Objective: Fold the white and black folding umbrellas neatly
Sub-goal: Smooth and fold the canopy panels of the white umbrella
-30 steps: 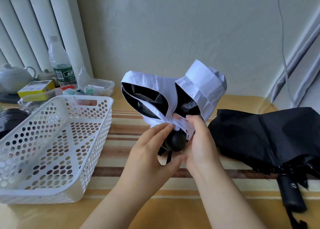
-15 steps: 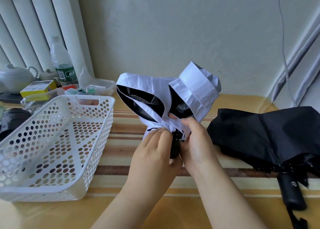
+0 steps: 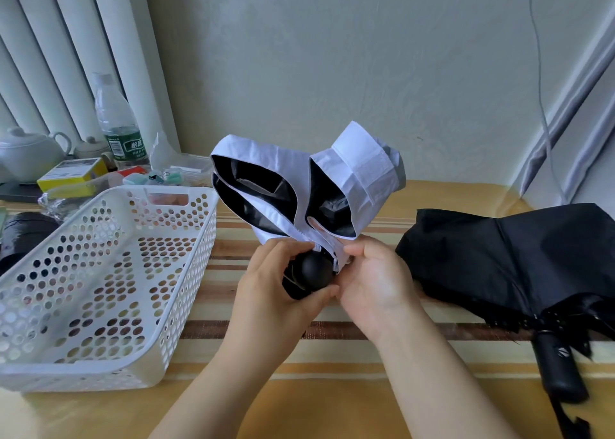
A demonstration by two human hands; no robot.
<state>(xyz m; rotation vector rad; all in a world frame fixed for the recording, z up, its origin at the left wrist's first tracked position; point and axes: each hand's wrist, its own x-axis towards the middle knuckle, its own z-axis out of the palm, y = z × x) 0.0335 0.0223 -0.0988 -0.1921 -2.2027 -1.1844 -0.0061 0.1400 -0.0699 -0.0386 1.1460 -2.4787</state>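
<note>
The white umbrella (image 3: pixel 359 169), white outside and black inside, stands upright over the table centre with its canopy bunched in loose flaps. My left hand (image 3: pixel 273 285) is wrapped around its round black handle (image 3: pixel 314 269). My right hand (image 3: pixel 372 272) pinches the white fabric edge just beside the handle. The black umbrella (image 3: pixel 506 259) lies loosely collapsed on the table at the right, its black handle (image 3: pixel 559 372) pointing toward the near edge.
A white perforated basket (image 3: pixel 100 375) sits at the left on the striped tablecloth (image 3: pixel 366 345). Behind it are a water bottle (image 3: pixel 116 122), a white teapot (image 3: pixel 26 152), a yellow box (image 3: pixel 71 175) and small clutter. A wall stands close behind.
My left hand has slid down so the round black handle shows again. The right hand has shifted slightly right along the white fabric edge; the canopy tilted a little.
</note>
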